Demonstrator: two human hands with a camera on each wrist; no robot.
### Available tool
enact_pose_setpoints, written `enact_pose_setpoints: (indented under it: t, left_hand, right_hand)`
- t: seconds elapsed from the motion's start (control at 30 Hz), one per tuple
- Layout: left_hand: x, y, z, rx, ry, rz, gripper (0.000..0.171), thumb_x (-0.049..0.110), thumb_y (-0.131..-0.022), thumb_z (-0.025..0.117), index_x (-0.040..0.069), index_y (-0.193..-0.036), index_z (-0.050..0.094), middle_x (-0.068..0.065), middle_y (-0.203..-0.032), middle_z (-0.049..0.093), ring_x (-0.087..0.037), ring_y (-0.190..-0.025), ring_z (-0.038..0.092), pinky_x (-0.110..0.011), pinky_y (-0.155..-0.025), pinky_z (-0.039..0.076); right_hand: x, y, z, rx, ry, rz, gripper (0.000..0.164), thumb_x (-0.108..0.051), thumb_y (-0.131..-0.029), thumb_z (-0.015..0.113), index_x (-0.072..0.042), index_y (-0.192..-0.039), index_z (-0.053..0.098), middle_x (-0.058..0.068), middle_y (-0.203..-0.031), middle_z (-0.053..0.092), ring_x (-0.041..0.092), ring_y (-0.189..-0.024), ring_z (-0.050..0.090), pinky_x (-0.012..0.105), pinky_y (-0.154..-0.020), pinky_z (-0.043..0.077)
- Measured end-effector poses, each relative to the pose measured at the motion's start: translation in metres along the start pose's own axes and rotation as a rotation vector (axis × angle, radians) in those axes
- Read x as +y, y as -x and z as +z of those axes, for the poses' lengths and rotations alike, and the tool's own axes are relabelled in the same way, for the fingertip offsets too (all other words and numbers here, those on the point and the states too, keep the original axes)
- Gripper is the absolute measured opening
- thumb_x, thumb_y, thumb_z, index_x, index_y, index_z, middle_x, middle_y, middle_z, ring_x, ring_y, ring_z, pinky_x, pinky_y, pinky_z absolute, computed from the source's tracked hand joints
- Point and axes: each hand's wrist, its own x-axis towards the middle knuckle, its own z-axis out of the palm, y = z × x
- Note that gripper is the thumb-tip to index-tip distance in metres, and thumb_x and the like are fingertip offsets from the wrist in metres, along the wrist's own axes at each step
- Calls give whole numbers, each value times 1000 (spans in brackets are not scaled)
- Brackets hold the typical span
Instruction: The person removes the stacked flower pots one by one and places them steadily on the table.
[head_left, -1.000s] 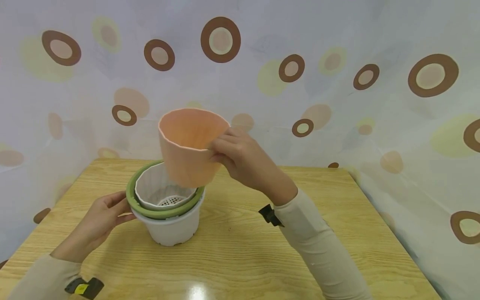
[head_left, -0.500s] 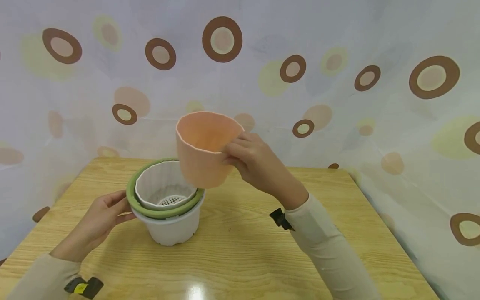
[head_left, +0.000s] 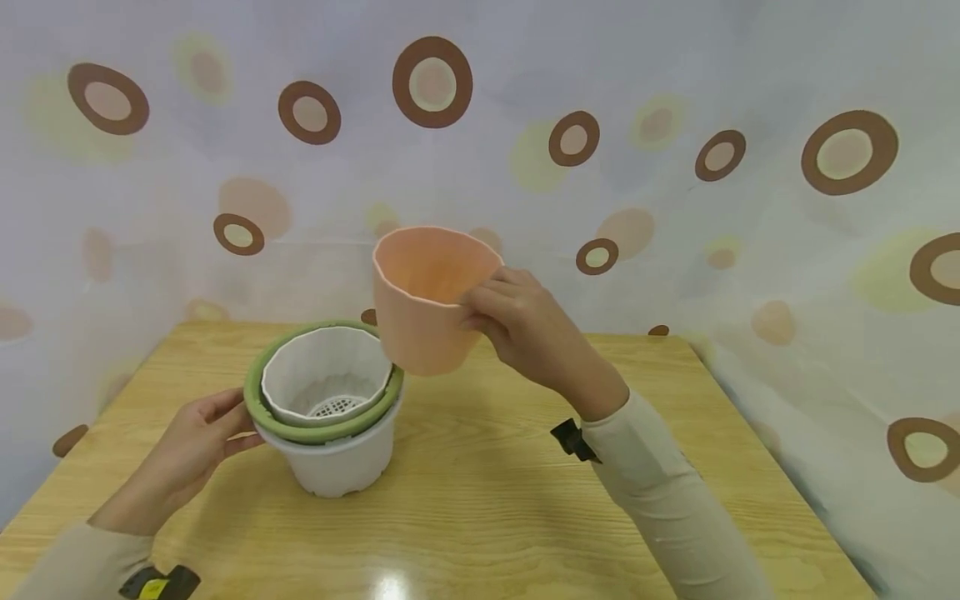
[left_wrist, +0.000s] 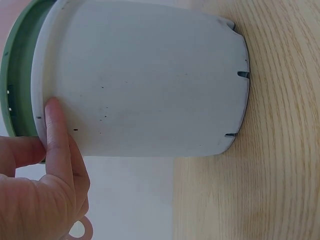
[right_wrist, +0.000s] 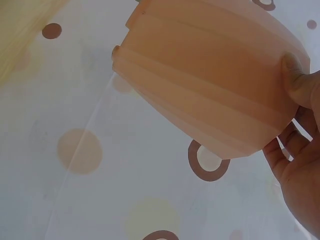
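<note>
A person's right hand pinches the rim of a peach pot, raised above a wooden counter. The left hand pinches the rim of an outer white pot holding a green pot and an inner white pot.

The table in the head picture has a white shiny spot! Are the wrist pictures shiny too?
Head view: yes, there's a small white glare on the table at the bottom edge, probably reflected light; left wrist view: no bright glare, the outer white pot looks softly lit; right wrist view: no shiny spot, just lighter and darker bands on the peach pot.
</note>
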Motion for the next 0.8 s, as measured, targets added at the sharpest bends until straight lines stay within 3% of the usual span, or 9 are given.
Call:
enact_pose_setpoints:
  t: [0.8]
  left_hand:
    - [-2, 0, -2, 8, 37, 6, 61, 20, -103, 47, -21, -141, 21, 15, -105, 64, -4, -93, 64, -20, -81, 57]
  right_hand:
    - [23, 31, -16, -40, 87, 29, 15, -4, -78, 77, -9, -86, 65, 0, -81, 63, 21, -78, 54, 38, -74, 44]
